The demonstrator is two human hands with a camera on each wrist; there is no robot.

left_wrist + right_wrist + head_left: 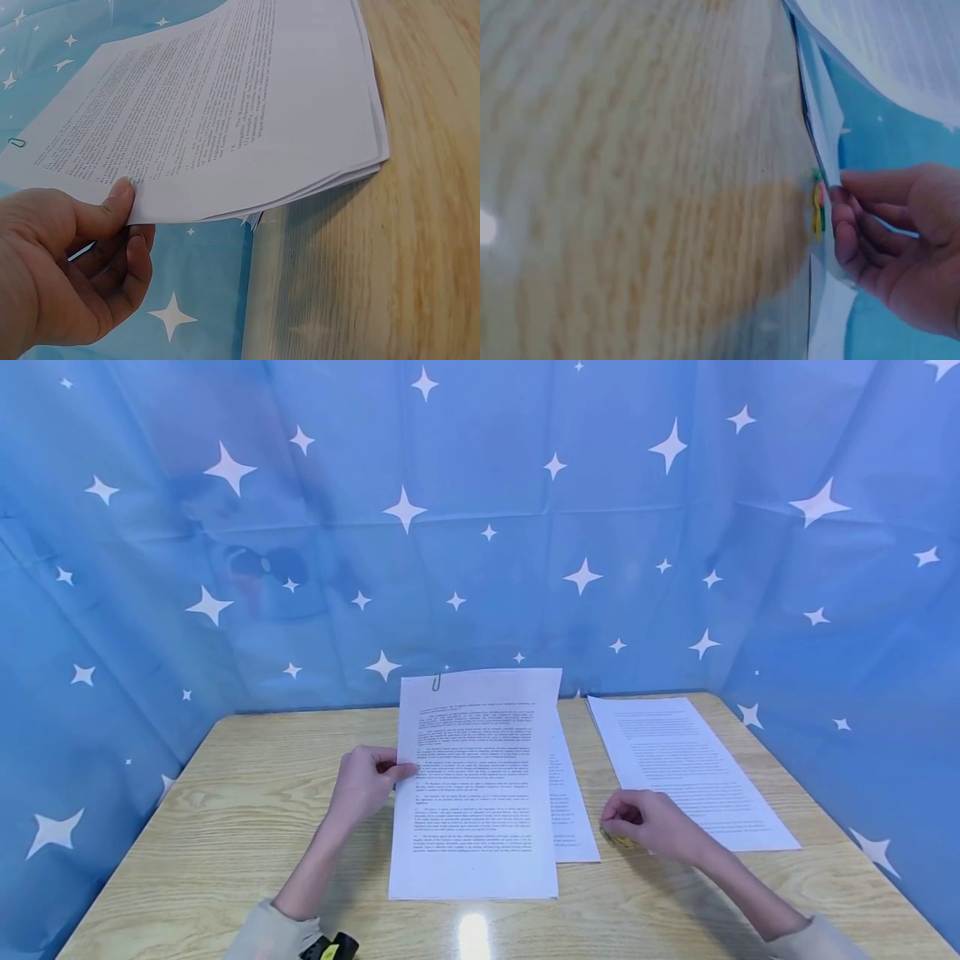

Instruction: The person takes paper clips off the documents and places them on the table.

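Note:
Upright in front of me stands a stack of printed sheets [480,868], its left edge pinched between the thumb and fingers of my left hand [365,781]. A green paper clip [437,682] sits on the stack's top edge, near the left corner; the left wrist view shows several loose layers at the lower edge. My right hand [654,827] is low over the table, fingers curled at a small pile of coloured paper clips [818,204] in yellow, green and pink. Its fingertips [838,196] are right beside the pile; I cannot tell whether they hold a clip.
Another printed sheet [573,827] lies on the table, partly hidden behind the raised stack. A second pile of printed pages [693,777] lies at the right, beyond my right hand. A blue curtain with white stars [480,568] hangs behind the wooden table [285,760].

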